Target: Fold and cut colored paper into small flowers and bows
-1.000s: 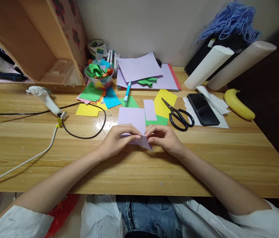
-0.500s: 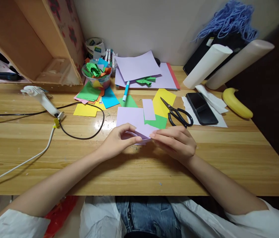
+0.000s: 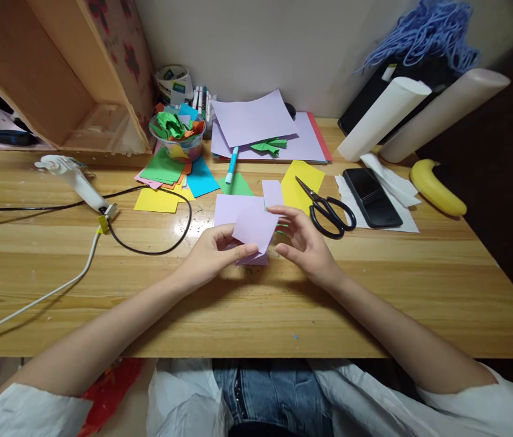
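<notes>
A small sheet of purple paper [image 3: 256, 224] is pinched in my left hand [image 3: 215, 252], thumb on its near face. My right hand [image 3: 308, 246] is at the sheet's right edge, its fingers and thumb spread apart, with an index fingertip by the upper right corner. Beneath lies a larger purple sheet [image 3: 226, 207] on the table. A narrow purple strip [image 3: 273, 192] rests just beyond it, beside a yellow sheet [image 3: 299, 182]. Black-handled scissors [image 3: 326, 209] lie to the right of my right hand.
Behind are a blue marker [image 3: 232, 165], a tub of paper scraps [image 3: 177, 136] and stacked purple sheets [image 3: 256, 118]. A phone [image 3: 371, 197] and a banana [image 3: 437, 187] lie at right. A black cable [image 3: 190, 224] loops at left, near coloured paper squares [image 3: 163, 167].
The purple paper held low and edge-on between both hands now stands with its face showing. My right hand has loosened its pinch and its fingers have spread.
</notes>
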Demonstrator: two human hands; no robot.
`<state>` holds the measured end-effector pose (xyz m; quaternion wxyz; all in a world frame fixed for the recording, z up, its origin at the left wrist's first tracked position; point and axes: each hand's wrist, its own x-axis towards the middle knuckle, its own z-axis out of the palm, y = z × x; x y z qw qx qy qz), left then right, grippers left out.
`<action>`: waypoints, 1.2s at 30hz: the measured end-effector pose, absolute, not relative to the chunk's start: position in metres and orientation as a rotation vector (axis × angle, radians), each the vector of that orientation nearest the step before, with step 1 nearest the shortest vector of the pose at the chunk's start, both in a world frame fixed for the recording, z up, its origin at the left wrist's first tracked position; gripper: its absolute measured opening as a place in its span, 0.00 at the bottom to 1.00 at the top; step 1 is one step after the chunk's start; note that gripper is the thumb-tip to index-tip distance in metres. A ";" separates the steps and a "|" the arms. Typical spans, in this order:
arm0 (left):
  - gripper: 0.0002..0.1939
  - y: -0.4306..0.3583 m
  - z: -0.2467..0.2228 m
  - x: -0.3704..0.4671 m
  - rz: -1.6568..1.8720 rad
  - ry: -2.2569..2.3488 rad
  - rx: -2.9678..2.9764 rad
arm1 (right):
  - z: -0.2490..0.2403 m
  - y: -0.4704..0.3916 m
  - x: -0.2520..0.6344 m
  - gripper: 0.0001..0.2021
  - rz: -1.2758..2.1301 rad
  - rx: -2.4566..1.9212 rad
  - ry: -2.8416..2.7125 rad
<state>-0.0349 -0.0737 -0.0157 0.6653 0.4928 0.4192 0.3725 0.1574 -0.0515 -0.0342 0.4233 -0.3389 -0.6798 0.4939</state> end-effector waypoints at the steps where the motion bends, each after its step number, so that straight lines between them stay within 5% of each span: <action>1: 0.15 -0.074 -0.015 -0.035 0.842 0.943 1.133 | -0.034 -0.051 0.157 0.22 1.312 -0.847 -1.710; 5: 0.14 -0.075 -0.014 -0.036 0.839 0.958 1.266 | -0.032 -0.053 0.158 0.14 1.319 -0.863 -1.761; 11: 0.12 -0.076 -0.011 -0.036 0.832 1.005 1.536 | -0.031 -0.053 0.157 0.23 1.380 -0.855 -1.724; 19: 0.05 -0.076 -0.007 -0.036 0.968 1.098 1.910 | -0.033 -0.051 0.160 0.22 1.303 -0.876 -1.699; 28: 0.10 -0.073 -0.016 -0.034 0.969 0.950 1.267 | -0.033 -0.057 0.159 0.06 1.024 -0.871 -1.786; 36: 0.05 -0.077 -0.014 -0.034 1.091 0.904 1.356 | -0.029 -0.059 0.158 0.06 0.722 -0.845 -1.956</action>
